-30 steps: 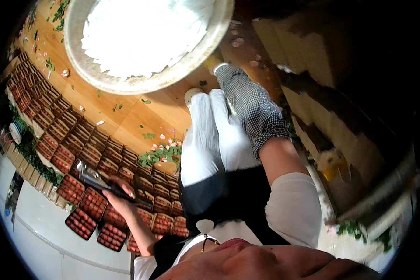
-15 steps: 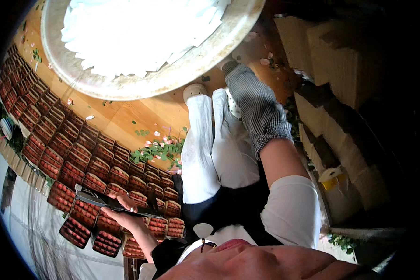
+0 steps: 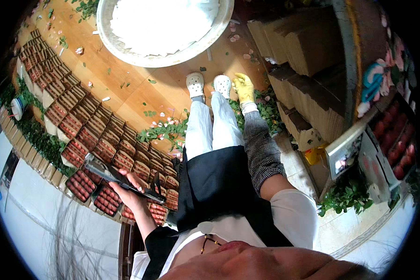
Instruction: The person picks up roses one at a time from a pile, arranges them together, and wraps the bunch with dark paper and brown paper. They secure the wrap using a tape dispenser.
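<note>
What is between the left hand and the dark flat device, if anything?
Nothing visible. The left hand already holds the device, fingers wrapped under it, above the rows of red trays. The right hand, in a yellow glove, hangs apart beside the white shoes.

Glossy dark tablet (image 3: 121, 179) in my left hand (image 3: 133, 193), matt yellow rubber glove (image 3: 244, 88) on my right, smooth varnished wood floor (image 3: 126, 79), checked cloth sleeve (image 3: 261, 149).

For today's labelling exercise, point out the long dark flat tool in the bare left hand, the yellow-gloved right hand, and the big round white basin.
long dark flat tool (image 3: 121, 179), head view, middle of its blade.
yellow-gloved right hand (image 3: 243, 87), head view, back of the glove.
big round white basin (image 3: 126, 49), head view, lower-left rim.
</note>
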`<state>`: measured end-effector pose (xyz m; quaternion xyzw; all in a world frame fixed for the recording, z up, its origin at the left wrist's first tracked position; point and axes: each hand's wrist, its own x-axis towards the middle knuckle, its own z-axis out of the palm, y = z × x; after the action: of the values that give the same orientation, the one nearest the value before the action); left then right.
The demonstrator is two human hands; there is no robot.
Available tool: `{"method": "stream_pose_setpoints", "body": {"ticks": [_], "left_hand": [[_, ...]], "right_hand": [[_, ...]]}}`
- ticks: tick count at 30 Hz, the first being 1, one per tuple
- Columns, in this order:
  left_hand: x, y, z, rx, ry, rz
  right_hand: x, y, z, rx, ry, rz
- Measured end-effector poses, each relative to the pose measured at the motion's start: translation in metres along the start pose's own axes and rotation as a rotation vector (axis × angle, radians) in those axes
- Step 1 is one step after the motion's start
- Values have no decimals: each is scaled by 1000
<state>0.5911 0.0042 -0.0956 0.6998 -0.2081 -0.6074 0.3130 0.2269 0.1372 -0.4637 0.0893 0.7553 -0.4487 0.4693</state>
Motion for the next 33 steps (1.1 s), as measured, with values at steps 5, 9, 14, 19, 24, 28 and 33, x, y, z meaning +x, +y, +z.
{"method": "stream_pose_setpoints", "body": {"ticks": [5,9,14,19,24,28,33], "left_hand": [[-14,-5,-9,-9,-51,26],[-22,-27,-26,34,8,2],[14,-72,-84,-50,210,6],[76,-117,-103,20,154,139],[117,-156,-127,73,248,182],[127,-158,-130,91,284,157],[125,-132,-115,51,245,113]], "right_hand": [[9,30,33,-715,3,-197],[43,59,78,-1082,-176,-315],[92,133,147,-1477,-495,-682],[173,234,219,-1603,-551,-1140],[223,276,214,-1735,-619,-1483],[239,278,213,-1786,-719,-1401],[236,273,209,-1552,-465,-1311]]}}
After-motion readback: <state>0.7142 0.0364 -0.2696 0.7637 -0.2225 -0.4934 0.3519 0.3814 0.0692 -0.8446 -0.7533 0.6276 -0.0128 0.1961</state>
